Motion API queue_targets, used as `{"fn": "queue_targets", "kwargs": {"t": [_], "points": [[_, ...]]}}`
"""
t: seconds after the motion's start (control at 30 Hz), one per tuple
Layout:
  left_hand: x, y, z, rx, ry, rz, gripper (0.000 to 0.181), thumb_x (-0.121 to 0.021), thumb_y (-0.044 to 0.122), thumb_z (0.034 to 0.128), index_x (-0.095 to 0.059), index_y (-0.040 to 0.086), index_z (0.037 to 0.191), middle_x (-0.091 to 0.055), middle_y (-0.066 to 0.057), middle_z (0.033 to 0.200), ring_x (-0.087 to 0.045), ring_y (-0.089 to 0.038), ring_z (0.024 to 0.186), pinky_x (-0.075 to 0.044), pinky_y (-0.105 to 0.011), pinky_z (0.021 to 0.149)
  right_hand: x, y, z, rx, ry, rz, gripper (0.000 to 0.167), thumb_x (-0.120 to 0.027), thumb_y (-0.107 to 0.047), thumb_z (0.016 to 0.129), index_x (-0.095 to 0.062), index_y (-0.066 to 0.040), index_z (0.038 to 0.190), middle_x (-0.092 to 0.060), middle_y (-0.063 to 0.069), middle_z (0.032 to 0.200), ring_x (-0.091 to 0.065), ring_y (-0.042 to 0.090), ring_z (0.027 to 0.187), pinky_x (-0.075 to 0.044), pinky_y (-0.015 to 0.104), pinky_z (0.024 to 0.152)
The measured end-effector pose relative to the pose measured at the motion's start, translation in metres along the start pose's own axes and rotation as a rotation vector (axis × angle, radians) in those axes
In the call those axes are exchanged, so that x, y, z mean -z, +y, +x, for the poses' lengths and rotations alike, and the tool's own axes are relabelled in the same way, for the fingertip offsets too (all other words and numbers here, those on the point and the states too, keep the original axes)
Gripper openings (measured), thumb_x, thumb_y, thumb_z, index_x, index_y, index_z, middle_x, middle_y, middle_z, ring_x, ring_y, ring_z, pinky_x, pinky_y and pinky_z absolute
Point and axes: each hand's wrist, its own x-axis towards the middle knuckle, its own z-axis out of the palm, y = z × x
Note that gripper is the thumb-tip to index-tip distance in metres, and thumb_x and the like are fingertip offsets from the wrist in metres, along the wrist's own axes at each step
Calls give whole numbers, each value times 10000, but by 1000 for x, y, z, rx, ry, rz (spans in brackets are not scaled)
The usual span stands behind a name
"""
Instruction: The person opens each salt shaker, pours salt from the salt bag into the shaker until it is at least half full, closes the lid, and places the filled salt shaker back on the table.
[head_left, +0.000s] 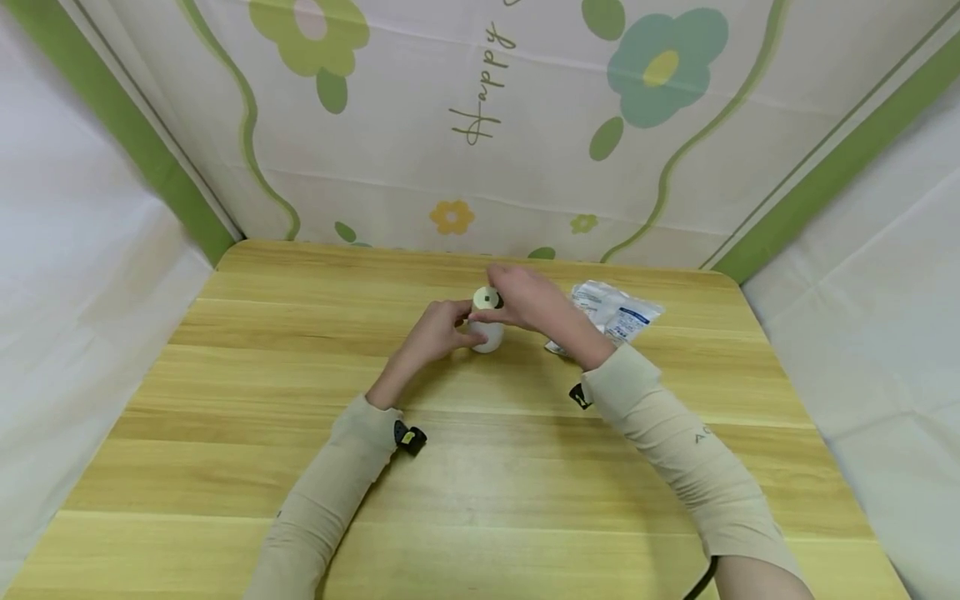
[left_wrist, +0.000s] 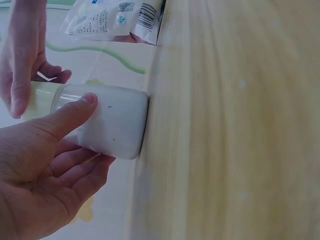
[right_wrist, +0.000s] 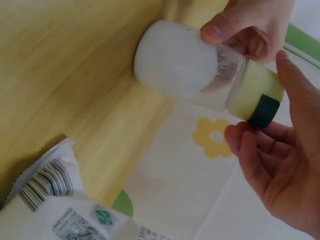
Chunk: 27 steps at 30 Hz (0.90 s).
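A clear jar (head_left: pixel 489 338) filled with white contents stands upright on the table. Its pale yellow lid (right_wrist: pixel 255 86) carries a dark green tab (right_wrist: pixel 264 111) at the edge. From the left, my left hand (head_left: pixel 435 332) grips the jar's body, thumb on the near side, as the left wrist view shows. My right hand (head_left: pixel 534 300) holds the lid from the right, its thumb on one side and fingertips by the green tab. In the right wrist view the contents reach most of the way up, leaving a see-through band under the lid.
A white plastic packet (head_left: pixel 633 321) with blue and black print lies on the wooden table (head_left: pixel 465 492), to the right of the jar and close to my right wrist. Behind the table's far edge hangs a flowered curtain (head_left: pixel 405 125); white fabric walls rise at both sides.
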Motion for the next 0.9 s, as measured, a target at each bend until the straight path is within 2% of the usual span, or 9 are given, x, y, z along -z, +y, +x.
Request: {"fn": "queue_targets", "kwargs": {"t": [0.1,0.2,0.27,0.4,0.53,0.67,0.73,0.8,0.9], "points": [[0,1,0,-2,-14,5,366,-798,219,859,-695,86,1184,-731,-92,1172,-677,-246,1070,-559,-423,920,2,2,-3,46,-36,-8,604,-752,-479,854,-568,-59,1247,-656,113,1157,-646,240,933,-554,346,762],[1,2,0,-1,-15,21,399,-802,225,855,-688,65,1202,-717,-117,1209,-676,-267,1129,-562,-429,948,9,2,-5,157,-94,-11,606,-769,-291,882,-528,-107,1406,-565,122,1398,-607,294,1199,-533,424,976],[2,2,0,0,-10,26,415,-805,228,851,-684,54,1208,-711,-130,1221,-672,-278,1147,-561,-431,955,12,1,-5,200,-121,0,551,-749,-166,899,-546,-138,1411,-541,116,1432,-575,309,1256,-510,446,1021],[3,1,0,-1,-7,12,416,-807,227,849,-685,50,1205,-713,-132,1214,-669,-281,1151,-559,-433,958,16,-3,-4,151,-143,1,450,-731,-104,906,-613,-148,1338,-594,97,1334,-596,284,1201,-525,420,988],[2,0,-1,-11,1,14,365,-804,228,853,-696,84,1171,-734,-89,1154,-681,-222,1074,-563,-393,921,13,-9,0,69,-116,-59,425,-740,-273,912,-620,-130,1294,-628,82,1168,-634,228,990,-553,366,829],[1,-2,-1,-18,11,31,318,-793,236,864,-699,127,1148,-708,-78,916,-549,-159,771,-449,-295,697,6,-11,2,17,-44,-154,510,-683,-496,912,-620,-71,1186,-655,88,1018,-635,208,810,-540,338,663],[1,-2,-1,-17,11,36,306,-789,244,869,-702,136,1142,-697,-65,897,-505,-144,751,-407,-276,681,4,-10,2,4,-30,-175,585,-683,-553,889,-609,-59,1193,-671,91,1032,-647,212,817,-545,340,659],[1,-2,0,-23,8,45,299,-789,248,869,-700,119,1123,-711,-86,921,-562,-159,781,-458,-287,702,4,-8,1,15,-49,-161,642,-718,-544,861,-587,-81,1286,-665,95,1112,-658,225,881,-559,355,703],[1,-2,1,-15,7,50,333,-801,246,857,-703,89,1133,-741,-85,1121,-684,-206,1007,-570,-362,868,7,-4,-2,69,-108,-110,690,-793,-406,837,-522,-156,1420,-604,89,1300,-643,251,1053,-565,387,830]]}}
